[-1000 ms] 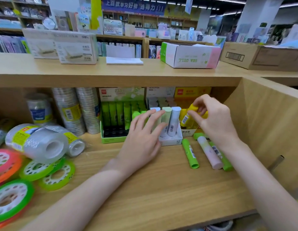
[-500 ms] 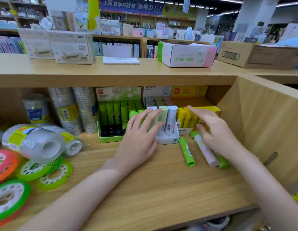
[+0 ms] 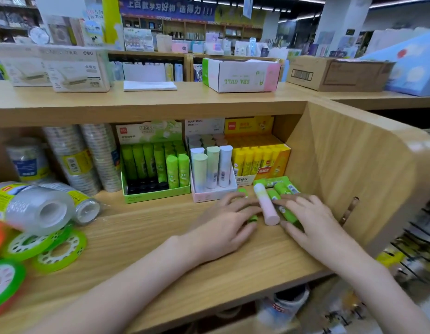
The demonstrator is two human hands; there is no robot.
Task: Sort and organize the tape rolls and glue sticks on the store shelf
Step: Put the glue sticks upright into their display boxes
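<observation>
Glue sticks (image 3: pixel 286 189) lay loose on the wooden shelf (image 3: pixel 146 239), just in front of the yellow display box (image 3: pixel 279 162); the left hand (image 3: pixel 229 221) and right hand (image 3: pixel 308 218) rested on them with fingers spread, gripping nothing

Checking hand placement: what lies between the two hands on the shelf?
In the head view, a pink-and-white glue stick lies flat between the left hand and right hand.

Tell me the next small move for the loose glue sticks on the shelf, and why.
Probably close the right hand on the pink-and-white glue stick and stand it in the pastel display box. It lies loose between both hands, among green sticks, and its colours match the upright sticks in that box.
</observation>
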